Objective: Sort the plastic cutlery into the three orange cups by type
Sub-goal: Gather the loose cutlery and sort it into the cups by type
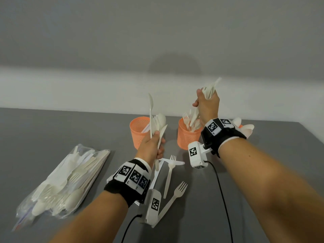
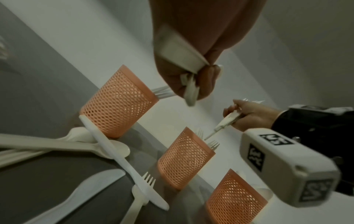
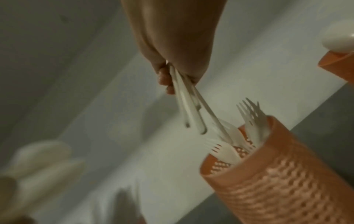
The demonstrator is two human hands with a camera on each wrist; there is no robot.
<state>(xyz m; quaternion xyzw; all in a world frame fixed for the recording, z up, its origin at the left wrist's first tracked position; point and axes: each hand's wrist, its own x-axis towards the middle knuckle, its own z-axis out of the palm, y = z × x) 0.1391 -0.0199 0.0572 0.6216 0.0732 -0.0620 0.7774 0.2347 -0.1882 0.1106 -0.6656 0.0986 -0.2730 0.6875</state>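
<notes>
Three orange mesh cups stand in a row: left cup [image 1: 139,130], middle cup [image 1: 187,135] holding forks [image 3: 250,115], and right cup [image 3: 337,65] holding spoons, mostly hidden behind my right wrist in the head view. My left hand [image 1: 152,146] grips an upright bundle of white cutlery [image 1: 158,123], spoons among them, in front of the left cup. My right hand [image 1: 207,104] grips another bundle [image 3: 189,109] above the middle cup, handle ends pointing down at its mouth. Two loose forks [image 1: 170,174] [image 1: 175,197] and a knife [image 1: 172,163] lie on the grey table.
A clear plastic bag full of cutlery [image 1: 70,178] lies at the left of the table [image 1: 52,127]. A pale wall runs just behind the cups. Camera cables trail from both wrists across the near table. The table's right edge lies close to the right cup.
</notes>
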